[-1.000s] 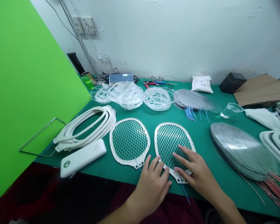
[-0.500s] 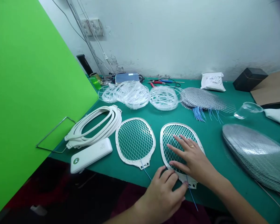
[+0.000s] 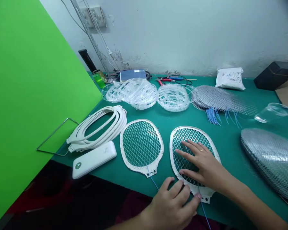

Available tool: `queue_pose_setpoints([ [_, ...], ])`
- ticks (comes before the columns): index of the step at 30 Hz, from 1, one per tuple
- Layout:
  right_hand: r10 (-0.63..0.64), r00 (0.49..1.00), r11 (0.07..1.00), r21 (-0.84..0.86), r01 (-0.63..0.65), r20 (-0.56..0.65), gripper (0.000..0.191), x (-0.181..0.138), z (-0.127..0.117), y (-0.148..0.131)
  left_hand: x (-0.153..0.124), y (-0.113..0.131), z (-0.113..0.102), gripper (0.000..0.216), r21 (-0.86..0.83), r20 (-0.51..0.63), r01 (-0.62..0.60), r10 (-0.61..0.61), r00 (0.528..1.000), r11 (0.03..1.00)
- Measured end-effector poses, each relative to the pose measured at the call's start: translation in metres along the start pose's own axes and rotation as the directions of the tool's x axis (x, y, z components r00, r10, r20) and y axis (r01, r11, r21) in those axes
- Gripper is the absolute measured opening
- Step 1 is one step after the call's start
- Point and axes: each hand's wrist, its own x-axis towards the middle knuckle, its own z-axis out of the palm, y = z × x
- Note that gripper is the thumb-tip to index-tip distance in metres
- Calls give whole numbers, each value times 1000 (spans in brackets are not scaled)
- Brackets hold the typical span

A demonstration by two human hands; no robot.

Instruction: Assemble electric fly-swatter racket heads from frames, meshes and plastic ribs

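A white oval racket frame (image 3: 172, 153) with metal mesh (image 3: 190, 134) inside lies on the table under both hands. My right hand (image 3: 204, 163) rests flat on the mesh, its fingers spread. At the frame's lower left edge is my left hand (image 3: 171, 204), fingers curled against the rim. Its thumb presses the neck beside a blue wire (image 3: 205, 214), which hangs down over the table edge. To the left lies a second mesh-filled racket frame (image 3: 122, 150), with another blue wire (image 3: 153, 182) running from its neck.
Several bare white frames (image 3: 103, 137) are stacked at left behind a white power bank (image 3: 94, 159). Coils of clear plastic strip (image 3: 140, 94) lie at the back, near wired mesh sheets (image 3: 213, 95). A mesh stack (image 3: 268, 150) and a clear cup (image 3: 275, 111) are at right.
The view has shifted a little, so most things on the table appear farther apart and to the right. Both hands keep the same pose on the right-hand frame.
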Motion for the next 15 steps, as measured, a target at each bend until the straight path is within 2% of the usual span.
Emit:
queue_pose_setpoints([
  [5, 38, 978, 996, 86, -21, -203, 24, -29, -22, 1, -1, 1, 3, 31, -21, -26, 3, -4, 1000, 1000],
  [8, 51, 980, 995, 99, -32, -192, 14, -62, -28, -8, -1, 1, 2, 35, -76, -21, 44, -45, 999, 996],
  [12, 2, 988, 1000, 25, 2, -157, 17, -101, -8, -37, 1, 1, -3, 37, -170, 21, 97, -95, 995, 981],
  [15, 14, 977, 999, -30, -20, -214, 22, -118, 17, -58, 4, 1, -8, 35, -245, 78, 154, -139, 987, 957],
])
